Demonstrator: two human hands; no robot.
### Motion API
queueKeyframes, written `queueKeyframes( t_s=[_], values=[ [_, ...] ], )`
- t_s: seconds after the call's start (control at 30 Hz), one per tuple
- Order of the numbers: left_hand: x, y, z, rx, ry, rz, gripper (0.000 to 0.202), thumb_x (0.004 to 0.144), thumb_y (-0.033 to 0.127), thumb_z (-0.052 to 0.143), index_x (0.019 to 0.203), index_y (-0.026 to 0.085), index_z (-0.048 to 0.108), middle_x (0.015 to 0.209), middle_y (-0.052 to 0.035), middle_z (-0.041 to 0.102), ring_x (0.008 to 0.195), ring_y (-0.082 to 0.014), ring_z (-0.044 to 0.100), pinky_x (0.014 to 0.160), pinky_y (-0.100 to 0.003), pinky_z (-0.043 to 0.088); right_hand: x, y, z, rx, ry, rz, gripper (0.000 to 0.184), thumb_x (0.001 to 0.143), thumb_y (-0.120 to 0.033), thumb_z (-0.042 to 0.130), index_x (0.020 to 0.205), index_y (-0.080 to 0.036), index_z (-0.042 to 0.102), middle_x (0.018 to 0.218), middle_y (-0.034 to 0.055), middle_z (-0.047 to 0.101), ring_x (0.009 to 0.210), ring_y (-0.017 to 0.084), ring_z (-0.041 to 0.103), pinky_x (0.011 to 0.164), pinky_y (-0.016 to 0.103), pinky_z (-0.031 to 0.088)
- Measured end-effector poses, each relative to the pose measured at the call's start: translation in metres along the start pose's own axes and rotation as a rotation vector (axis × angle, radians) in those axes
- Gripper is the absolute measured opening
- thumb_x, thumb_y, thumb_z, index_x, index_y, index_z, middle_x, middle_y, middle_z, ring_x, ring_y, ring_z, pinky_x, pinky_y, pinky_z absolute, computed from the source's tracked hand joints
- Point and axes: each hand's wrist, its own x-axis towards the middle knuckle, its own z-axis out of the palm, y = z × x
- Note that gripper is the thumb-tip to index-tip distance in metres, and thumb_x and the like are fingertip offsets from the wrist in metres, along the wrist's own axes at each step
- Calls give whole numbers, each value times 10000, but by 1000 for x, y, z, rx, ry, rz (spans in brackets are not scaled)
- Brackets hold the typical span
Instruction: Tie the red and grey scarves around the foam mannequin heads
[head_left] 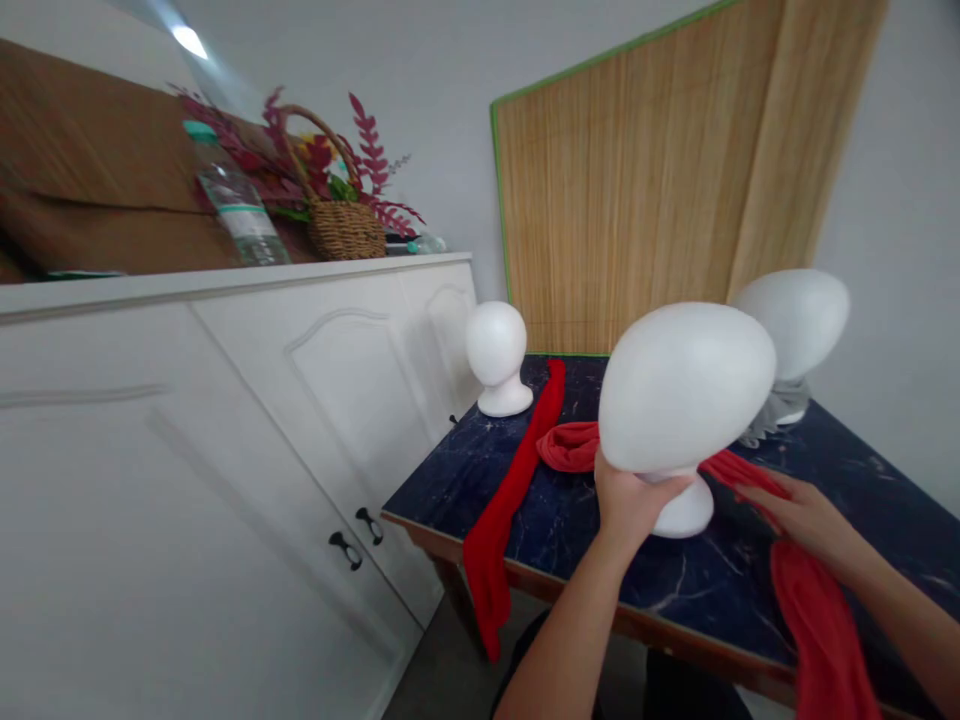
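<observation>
My left hand (628,497) grips the neck of a white foam mannequin head (684,392) that stands on the dark blue marble-look table (570,545). My right hand (802,512) lies on a red scarf (814,610) to the right of the head's base, fingers stretched along the cloth. The scarf runs behind the head in a bunch (571,445) and hangs over the table's near edge. A second red scarf (514,495) trails down the table's left side and over its front edge.
A small foam head (496,358) stands at the table's far left, another foam head (796,325) with grey cloth at far right. A white cabinet (225,450) on the left carries a wicker basket (341,215) and a plastic bottle (236,205). Bamboo screen (660,180) behind.
</observation>
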Motion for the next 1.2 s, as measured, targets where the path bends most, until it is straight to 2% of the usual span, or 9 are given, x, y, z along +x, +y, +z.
queueKeyframes(
  t_s=[0.1, 0.2, 0.27, 0.33, 0.43, 0.63, 0.93, 1.13, 1.2],
  values=[
    [16, 27, -52, 12, 11, 47, 629, 598, 299, 838, 1173, 169, 616, 1195, -108, 659, 1129, -231, 607, 1051, -401, 435, 3, 19, -11, 11, 48, 70, 396, 721, -578, 579, 812, -202, 663, 437, 2, 454, 431, 183, 428, 422, 310, 319],
    [42, 40, -123, 214, 213, 61, 620, 570, 281, 844, 1140, 156, 635, 1181, -96, 670, 1198, -237, 560, 1106, -382, 377, 4, 27, -17, 1, 64, 60, 395, 706, -603, 558, 791, -232, 662, 462, 18, 496, 440, 202, 453, 424, 323, 339],
    [59, 33, -169, 310, 330, 20, 623, 567, 287, 843, 1139, 155, 635, 1222, -90, 650, 1217, -236, 544, 1110, -358, 372, 4, 26, -16, -33, 40, 43, 393, 693, -604, 561, 787, -235, 658, 482, 32, 529, 446, 216, 479, 432, 335, 360],
    [72, 16, -206, 359, 387, -74, 606, 621, 301, 813, 1170, 139, 615, 1256, -102, 627, 1174, -227, 577, 1056, -339, 434, 3, 21, -14, -78, 16, 37, 368, 689, -586, 564, 781, -240, 649, 503, 50, 557, 453, 227, 502, 449, 347, 379],
    [82, -10, -238, 442, 441, -198, 587, 670, 292, 782, 1196, 112, 596, 1263, -127, 619, 1146, -231, 597, 1014, -337, 474, 3, 18, -10, -115, 10, 37, 341, 689, -557, 563, 827, -254, 639, 569, 58, 611, 463, 229, 525, 478, 354, 399],
    [90, -38, -253, 536, 496, -274, 593, 645, 289, 798, 1171, 94, 607, 1256, -145, 619, 1203, -263, 557, 1069, -367, 419, 0, 26, -9, -133, -8, 30, 377, 735, -545, 530, 914, -227, 627, 548, 8, 584, 491, 214, 541, 502, 323, 398],
    [112, -57, -261, 576, 457, -255, 657, 646, 351, 798, 1221, 116, 583, 1310, -131, 583, 1250, -257, 517, 1100, -356, 380, 0, 26, -9, -176, -21, 19, 448, 763, -532, 516, 1030, -181, 596, 609, -2, 606, 511, 191, 542, 523, 304, 408],
    [113, -65, -269, 597, 410, -241, 664, 657, 395, 781, 1226, 122, 574, 1291, -130, 598, 1208, -257, 552, 1067, -359, 413, -2, 22, -7, -192, -13, 39, 542, 764, -597, 528, 1137, -207, 573, 638, 0, 633, 532, 216, 568, 555, 329, 443],
    [113, -64, -269, 612, 390, -235, 633, 661, 386, 775, 1205, 124, 586, 1300, -130, 591, 1228, -261, 533, 1085, -367, 389, -1, 18, -7, -202, 11, 60, 592, 735, -619, 571, 1161, -207, 576, 715, 19, 676, 571, 233, 597, 582, 343, 462]
  ],
)
